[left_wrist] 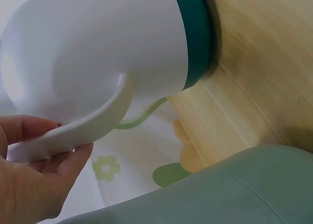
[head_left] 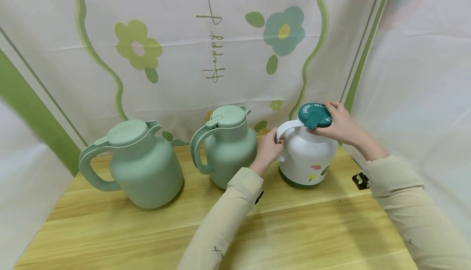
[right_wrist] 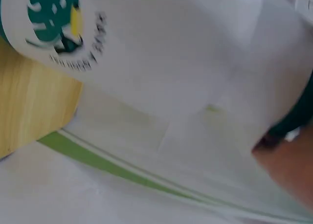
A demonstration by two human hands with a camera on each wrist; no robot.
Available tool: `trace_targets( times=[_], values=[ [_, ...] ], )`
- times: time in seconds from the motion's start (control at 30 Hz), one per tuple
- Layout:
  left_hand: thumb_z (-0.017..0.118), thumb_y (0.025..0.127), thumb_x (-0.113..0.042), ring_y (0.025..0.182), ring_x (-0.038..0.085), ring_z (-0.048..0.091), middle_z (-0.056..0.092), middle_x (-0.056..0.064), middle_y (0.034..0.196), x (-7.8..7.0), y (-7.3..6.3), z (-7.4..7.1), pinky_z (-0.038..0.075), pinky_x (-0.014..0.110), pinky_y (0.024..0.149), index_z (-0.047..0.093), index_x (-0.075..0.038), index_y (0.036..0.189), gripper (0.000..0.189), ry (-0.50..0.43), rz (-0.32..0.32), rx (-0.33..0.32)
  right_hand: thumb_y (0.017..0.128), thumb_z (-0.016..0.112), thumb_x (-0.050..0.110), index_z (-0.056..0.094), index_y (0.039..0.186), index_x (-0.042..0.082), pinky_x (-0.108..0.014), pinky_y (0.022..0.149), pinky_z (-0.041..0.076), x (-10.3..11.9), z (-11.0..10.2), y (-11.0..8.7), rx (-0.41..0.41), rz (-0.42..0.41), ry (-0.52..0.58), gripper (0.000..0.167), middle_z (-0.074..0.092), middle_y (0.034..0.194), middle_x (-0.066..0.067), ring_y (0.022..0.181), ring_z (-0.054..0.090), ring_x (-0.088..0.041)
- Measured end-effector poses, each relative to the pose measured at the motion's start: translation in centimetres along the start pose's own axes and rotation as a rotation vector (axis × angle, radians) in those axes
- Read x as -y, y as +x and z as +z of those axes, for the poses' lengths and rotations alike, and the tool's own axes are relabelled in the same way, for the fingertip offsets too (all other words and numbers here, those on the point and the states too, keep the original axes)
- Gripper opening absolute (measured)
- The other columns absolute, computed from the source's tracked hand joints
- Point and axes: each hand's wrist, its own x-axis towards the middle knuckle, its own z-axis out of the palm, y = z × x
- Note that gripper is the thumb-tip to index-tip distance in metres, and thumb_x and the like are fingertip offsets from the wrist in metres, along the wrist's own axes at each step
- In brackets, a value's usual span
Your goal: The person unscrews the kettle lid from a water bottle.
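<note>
A white thermos jug (head_left: 307, 155) with a dark green base and small printed flowers stands upright at the right of the wooden table. My left hand (head_left: 270, 149) grips its white handle (left_wrist: 83, 131), fingers curled round it in the left wrist view. At the top, my right hand (head_left: 342, 125) holds the round green lid (head_left: 312, 114) by its edge, thumb in front and fingers behind. In the right wrist view only a blurred part of that hand (right_wrist: 291, 168) shows, at the lid's dark green rim. The lid sits over the jug's mouth.
Close to my left hand stands a green jug (head_left: 229, 151), with a second green jug (head_left: 147, 172) farther left. Behind them hangs a white flowered curtain (head_left: 176, 57). A small black object (head_left: 361, 181) lies at the table's right edge (head_left: 355, 161).
</note>
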Motion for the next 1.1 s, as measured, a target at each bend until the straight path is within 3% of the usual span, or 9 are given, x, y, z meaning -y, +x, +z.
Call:
trace_targets(
  times=[0.17,0.33,0.47,0.7,0.87,1.1],
  values=[
    [0.055,0.083,0.001,0.090,0.020,0.059,0.071,0.007,0.102,0.1,0.0,0.1,0.048,0.028,0.077,0.062,-0.009,0.106,0.026,0.001,-0.014,-0.009,0.076,0.074,0.040,0.028,0.143,-0.010,-0.066,0.097,0.032,0.5,2.1,-0.9,-0.289,0.076,-0.013,0.095,0.026,0.140,-0.040,0.126,0.027,-0.052],
    [0.055,0.084,-0.001,0.088,0.019,0.056,0.069,0.008,0.101,0.0,0.0,0.1,0.047,0.029,0.077,0.062,-0.009,0.105,0.024,-0.002,-0.032,-0.008,0.077,0.072,0.038,0.033,0.139,-0.012,-0.063,0.097,0.029,0.1,3.6,-1.2,-0.409,0.088,0.029,0.089,0.035,0.135,-0.039,0.124,0.030,-0.053],
    [0.055,0.085,-0.001,0.089,0.020,0.055,0.067,0.009,0.100,0.0,0.1,0.0,0.047,0.030,0.078,0.061,-0.008,0.104,0.021,-0.004,-0.024,0.006,0.078,0.070,0.033,0.031,0.141,-0.011,-0.065,0.099,0.030,0.1,3.5,-1.1,-0.395,0.081,0.090,0.087,0.035,0.137,-0.038,0.126,0.030,-0.052],
    [0.056,0.084,0.000,0.091,0.020,0.057,0.068,0.009,0.103,0.0,0.1,-0.3,0.049,0.031,0.080,0.060,-0.008,0.106,0.024,-0.018,-0.013,0.026,0.081,0.068,0.035,0.018,0.148,-0.007,-0.068,0.103,0.028,-0.4,1.8,-1.1,-0.238,0.059,0.125,0.094,0.029,0.145,-0.037,0.131,0.030,-0.053],
    [0.056,0.083,0.000,0.090,0.020,0.057,0.068,0.008,0.101,0.0,0.0,-0.3,0.049,0.031,0.080,0.059,-0.008,0.105,0.023,0.012,0.009,0.019,0.081,0.070,0.037,0.019,0.146,-0.009,-0.065,0.105,0.030,-0.6,1.1,-1.0,-0.169,0.059,0.153,0.095,0.030,0.144,-0.037,0.131,0.034,-0.052],
    [0.053,0.081,0.003,0.098,0.022,0.066,0.069,0.007,0.103,0.0,-0.2,-0.1,0.053,0.032,0.083,0.057,-0.009,0.105,0.028,0.016,0.014,0.031,0.077,0.075,0.042,0.029,0.141,-0.013,-0.066,0.100,0.027,0.0,1.2,-1.4,-0.185,0.023,0.030,0.096,0.024,0.140,-0.039,0.129,0.023,-0.052]
  ],
)
